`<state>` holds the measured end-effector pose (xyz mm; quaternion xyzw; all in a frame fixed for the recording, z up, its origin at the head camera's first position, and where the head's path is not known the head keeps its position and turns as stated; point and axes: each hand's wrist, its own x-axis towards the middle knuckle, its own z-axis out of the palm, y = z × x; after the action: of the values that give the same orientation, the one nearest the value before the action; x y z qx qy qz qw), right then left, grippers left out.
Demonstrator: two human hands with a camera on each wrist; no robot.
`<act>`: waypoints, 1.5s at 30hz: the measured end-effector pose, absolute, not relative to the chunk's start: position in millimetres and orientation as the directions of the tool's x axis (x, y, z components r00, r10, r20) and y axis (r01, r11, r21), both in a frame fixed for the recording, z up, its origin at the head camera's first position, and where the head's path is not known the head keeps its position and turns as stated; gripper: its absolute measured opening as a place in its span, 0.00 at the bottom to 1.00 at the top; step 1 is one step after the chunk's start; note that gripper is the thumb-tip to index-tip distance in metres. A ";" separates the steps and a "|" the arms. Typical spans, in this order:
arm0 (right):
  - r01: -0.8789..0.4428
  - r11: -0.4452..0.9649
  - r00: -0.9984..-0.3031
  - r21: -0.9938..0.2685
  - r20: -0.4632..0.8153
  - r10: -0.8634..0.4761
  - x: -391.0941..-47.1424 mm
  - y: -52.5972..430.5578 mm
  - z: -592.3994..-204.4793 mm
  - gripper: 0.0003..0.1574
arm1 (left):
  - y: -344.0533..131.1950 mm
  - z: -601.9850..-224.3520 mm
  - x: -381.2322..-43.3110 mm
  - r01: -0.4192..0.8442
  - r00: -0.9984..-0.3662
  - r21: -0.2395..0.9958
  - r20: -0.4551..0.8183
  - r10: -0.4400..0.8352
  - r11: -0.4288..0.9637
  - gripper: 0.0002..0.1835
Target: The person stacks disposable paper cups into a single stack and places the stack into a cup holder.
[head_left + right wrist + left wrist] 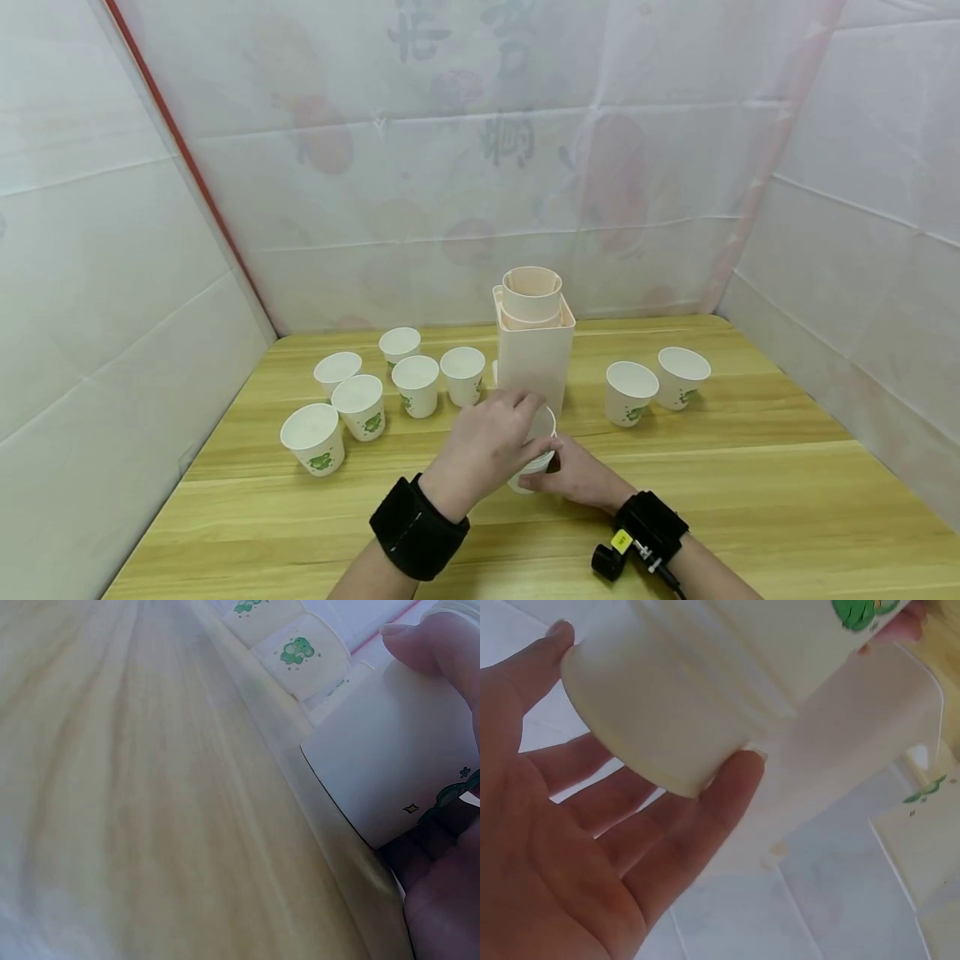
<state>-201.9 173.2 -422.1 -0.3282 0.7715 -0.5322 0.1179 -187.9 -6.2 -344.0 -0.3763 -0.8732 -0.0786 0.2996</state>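
Several held cups (375,754), seemingly nested, printed star (411,808), right-wrist view only.

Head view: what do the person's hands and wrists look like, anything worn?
Left hand and right hand: no gloves, no sleeves in view. Left wrist: wide black band. Right wrist: black strap carrying a small black unit, yellow label, silvery fittings and black cable.

Head view: bench (772,492) seen from above, camera directed forward and down. Left wrist view: cup stack (641,705) framed at close range. Right wrist view: bench skimmed from low down, tilted. Cup stack shared by all three.
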 end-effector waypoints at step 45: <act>-0.323 0.176 -0.790 -0.930 0.163 -0.592 -217.0 176.2 -453.3 0.39 | -40.5 -315.3 -187.6 0.554 -0.677 0.126 0.643 0.357 0.823 0.18</act>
<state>-217.0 176.2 -453.3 -0.3019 0.7575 -0.5665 0.1185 -187.6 -40.5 -315.3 -0.2524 -0.9022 -0.1575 0.3124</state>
